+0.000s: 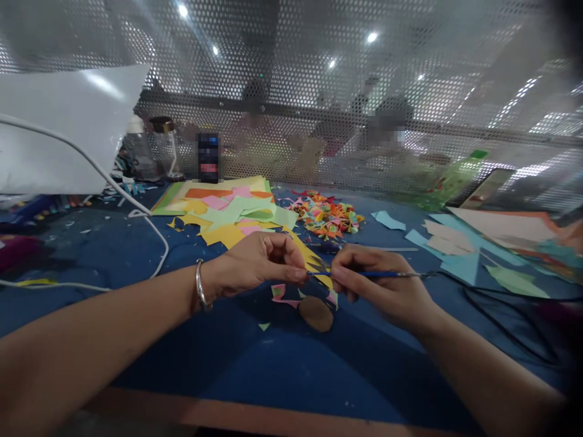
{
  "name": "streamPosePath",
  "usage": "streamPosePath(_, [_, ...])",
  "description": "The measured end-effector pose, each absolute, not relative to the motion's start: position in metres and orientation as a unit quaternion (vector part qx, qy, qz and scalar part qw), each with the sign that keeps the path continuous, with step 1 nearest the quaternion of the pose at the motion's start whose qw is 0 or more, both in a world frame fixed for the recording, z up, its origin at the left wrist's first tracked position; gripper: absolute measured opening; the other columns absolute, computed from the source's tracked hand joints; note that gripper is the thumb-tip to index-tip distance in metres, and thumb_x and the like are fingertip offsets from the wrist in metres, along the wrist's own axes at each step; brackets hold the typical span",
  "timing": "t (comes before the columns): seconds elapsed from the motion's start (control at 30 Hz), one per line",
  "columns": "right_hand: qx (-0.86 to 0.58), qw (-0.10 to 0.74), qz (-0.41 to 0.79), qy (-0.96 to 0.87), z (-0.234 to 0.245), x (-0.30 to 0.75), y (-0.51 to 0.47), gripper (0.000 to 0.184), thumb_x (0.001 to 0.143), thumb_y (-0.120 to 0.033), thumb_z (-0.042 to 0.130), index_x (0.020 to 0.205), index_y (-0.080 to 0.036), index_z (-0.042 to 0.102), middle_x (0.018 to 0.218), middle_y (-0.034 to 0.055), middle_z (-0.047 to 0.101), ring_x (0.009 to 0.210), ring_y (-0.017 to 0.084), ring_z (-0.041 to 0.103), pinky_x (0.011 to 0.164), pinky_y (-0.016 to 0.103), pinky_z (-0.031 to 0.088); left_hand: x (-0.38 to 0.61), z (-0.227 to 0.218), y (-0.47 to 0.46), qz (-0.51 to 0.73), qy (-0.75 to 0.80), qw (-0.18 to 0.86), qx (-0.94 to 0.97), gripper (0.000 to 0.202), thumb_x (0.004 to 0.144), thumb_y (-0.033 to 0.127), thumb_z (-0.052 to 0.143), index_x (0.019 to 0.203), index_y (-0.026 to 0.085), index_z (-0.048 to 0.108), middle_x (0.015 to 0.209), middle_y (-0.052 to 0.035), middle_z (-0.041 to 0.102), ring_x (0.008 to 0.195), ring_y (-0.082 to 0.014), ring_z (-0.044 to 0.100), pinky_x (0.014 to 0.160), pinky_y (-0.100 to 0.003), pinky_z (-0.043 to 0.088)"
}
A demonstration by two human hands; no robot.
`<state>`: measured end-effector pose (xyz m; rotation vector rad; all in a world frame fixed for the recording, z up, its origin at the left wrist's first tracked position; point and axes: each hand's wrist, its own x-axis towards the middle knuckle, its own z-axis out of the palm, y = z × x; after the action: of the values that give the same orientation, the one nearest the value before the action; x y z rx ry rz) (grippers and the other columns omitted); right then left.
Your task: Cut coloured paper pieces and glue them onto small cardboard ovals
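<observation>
The thumb and forefinger of the left hand [255, 265] are pinched together at one end of a slender blue tool [386, 274], and its shaft is gripped between the bent fingers of the right hand [395, 297]. The tool is held above the tabletop [218, 364], between and across both hands. Its long axis is nearly level, running from side to side, with the silvery end and dark tip pointed to the right.

Below the hands, a brown oval piece [316, 314] is seen, with pink scraps [279, 291] just beside it and a small green scrap [264, 326] nearer the front. From there, room is left down to the brownish front edge [228, 411]. On the far side, movement is hemmed in by layered paper sheets [255, 209] and a heap of small coloured pieces [328, 215]. The right side is crowded by a looped black cord [505, 320] and pale blue paper [460, 268]; on the left, a white cable [157, 233] is strung across. Farther back, a dark upright device [208, 158] and a green bottle [460, 176] are placed before a perforated screen [291, 79], by which the far side is closed off.
</observation>
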<state>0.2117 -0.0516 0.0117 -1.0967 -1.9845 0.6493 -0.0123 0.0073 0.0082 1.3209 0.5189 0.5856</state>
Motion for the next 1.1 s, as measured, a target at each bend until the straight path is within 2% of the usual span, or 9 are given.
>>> streamPosePath(0.23, [-0.443, 0.376, 0.254, -0.773, 0.0125, 0.2124, -0.0507, 0.033, 0.092, -0.040, 0.060, 0.069, -0.017, 0.064, 0.064, 0.0036, 0.061, 0.051, 0.011, 0.055, 0.046, 0.022, 0.043, -0.0101, 0.0063, 0.0091, 0.276, 0.239, 0.701, 0.613, 0.022, 0.069, 0.018, 0.083, 0.077, 0.011, 0.064, 0.071, -0.0011, 0.069, 0.061, -0.0085, 0.063, 0.063, -0.023, 0.051])
streamPosePath(0.53, [-0.439, 0.373, 0.270, -0.771, 0.0131, 0.2137, -0.0495, 0.030, 0.092, -0.038, 0.060, 0.070, -0.018, 0.063, 0.064, 0.0022, 0.061, 0.048, 0.010, 0.054, 0.046, 0.022, 0.043, -0.0074, 0.0070, 0.0084, 0.300, 0.253, 0.685, 0.614, 0.026, 0.065, 0.019, 0.085, 0.076, 0.012, 0.063, 0.071, 0.0019, 0.064, 0.064, -0.0070, 0.061, 0.063, -0.020, 0.049])
streamPosePath(0.7, [-0.436, 0.381, 0.290, -0.762, 0.0134, 0.2131, -0.0502, 0.031, 0.092, -0.039, 0.060, 0.070, -0.017, 0.062, 0.064, 0.0018, 0.061, 0.047, 0.008, 0.054, 0.046, 0.021, 0.043, -0.0089, 0.0060, 0.0094, 0.302, 0.244, 0.695, 0.605, 0.026, 0.065, 0.017, 0.085, 0.080, 0.012, 0.065, 0.074, 0.0013, 0.066, 0.068, -0.0078, 0.063, 0.067, -0.021, 0.049])
streamPosePath(0.87, [-0.438, 0.369, 0.303, -0.762, 0.0114, 0.2143, -0.0493, 0.030, 0.093, -0.038, 0.058, 0.072, -0.016, 0.062, 0.066, 0.0017, 0.061, 0.049, 0.008, 0.054, 0.047, 0.020, 0.044, -0.0102, 0.0080, 0.0081, 0.287, 0.245, 0.703, 0.604, 0.019, 0.073, 0.020, 0.080, 0.082, 0.011, 0.066, 0.074, -0.0027, 0.070, 0.069, -0.0102, 0.065, 0.067, -0.023, 0.050])
streamPosePath(1.1, [-0.440, 0.370, 0.318, -0.754, 0.0106, 0.2145, -0.0492, 0.030, 0.091, -0.039, 0.061, 0.072, -0.016, 0.062, 0.065, 0.0015, 0.060, 0.048, 0.009, 0.054, 0.046, 0.021, 0.044, -0.0086, 0.0080, 0.0077, 0.302, 0.255, 0.695, 0.601, 0.025, 0.065, 0.016, 0.085, 0.078, 0.011, 0.065, 0.073, -0.0003, 0.068, 0.069, -0.0102, 0.067, 0.069, -0.023, 0.051])
